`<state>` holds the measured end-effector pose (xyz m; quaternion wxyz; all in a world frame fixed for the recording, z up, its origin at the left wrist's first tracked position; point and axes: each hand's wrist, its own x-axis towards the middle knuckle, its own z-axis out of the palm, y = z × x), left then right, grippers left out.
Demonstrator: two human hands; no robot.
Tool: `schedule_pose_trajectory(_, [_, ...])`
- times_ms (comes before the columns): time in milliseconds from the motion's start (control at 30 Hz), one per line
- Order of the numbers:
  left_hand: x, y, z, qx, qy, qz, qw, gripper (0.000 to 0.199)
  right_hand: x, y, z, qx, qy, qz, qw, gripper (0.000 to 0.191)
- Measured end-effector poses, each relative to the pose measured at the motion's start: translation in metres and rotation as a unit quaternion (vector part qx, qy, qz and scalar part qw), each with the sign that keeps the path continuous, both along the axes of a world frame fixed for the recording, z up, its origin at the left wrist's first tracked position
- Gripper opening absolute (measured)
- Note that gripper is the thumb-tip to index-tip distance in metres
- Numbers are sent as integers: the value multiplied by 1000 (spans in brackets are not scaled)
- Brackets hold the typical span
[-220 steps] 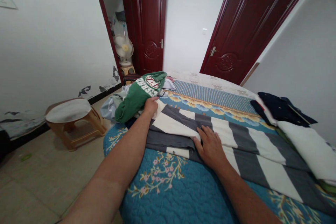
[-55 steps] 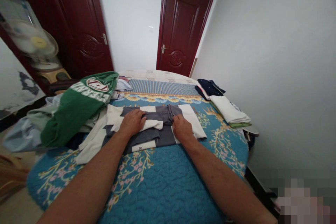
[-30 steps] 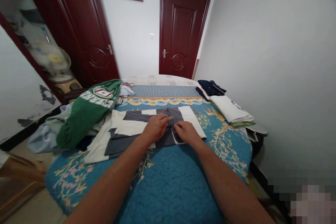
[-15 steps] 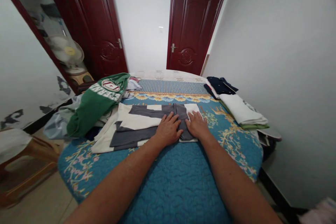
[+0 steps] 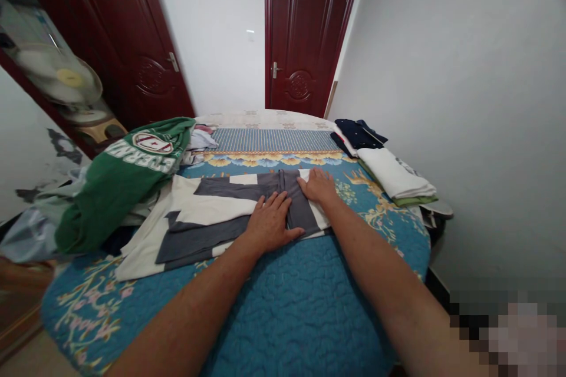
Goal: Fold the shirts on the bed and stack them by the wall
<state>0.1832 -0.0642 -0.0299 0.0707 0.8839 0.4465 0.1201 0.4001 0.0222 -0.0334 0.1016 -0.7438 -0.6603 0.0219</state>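
Observation:
A cream and dark grey garment (image 5: 212, 209) lies partly folded across the middle of the table, its wide loose end to the left and a folded band at its right end. My left hand (image 5: 272, 221) rests flat on the grey part beside the band's edge, fingers spread. Further right, my right hand (image 5: 319, 187) lies on the cream and grey right end, fingers apart and partly bent. Neither hand grips cloth.
A green printed garment (image 5: 128, 177) tops a loose clothes heap at the left. Folded white (image 5: 393, 172) and navy (image 5: 360, 134) clothes lie at the right edge. A blue patterned cover (image 5: 300, 300) spreads over the table. A fan (image 5: 62, 76) stands at far left.
The view has turned, shifting the scene left. My right hand has moved up toward the far edge of the garment's right end. My left hand stays on the grey cloth with its thumb further out.

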Motion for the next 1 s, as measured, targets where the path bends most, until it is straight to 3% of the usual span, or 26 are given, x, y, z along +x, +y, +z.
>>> schedule_pose_trajectory(133, [-1,-4,7,-17,27,-6,999,96,6,12,2,18,5,16,1000,74])
schedule_pose_trajectory(367, [-3,-3,5,-22,42,-8,999,102,6,-1,-8,149,-3,-5,989,62])
schedule_pose_trajectory(700, [-3,0,-1,-4,38,-10,999,100,10,-52,-17,156,-28,5,987,55])
schedule_pose_trajectory(1000, [-4,0,-3,3,27,-14,1000,98,39,-106,-39,194,35,16,980,56])
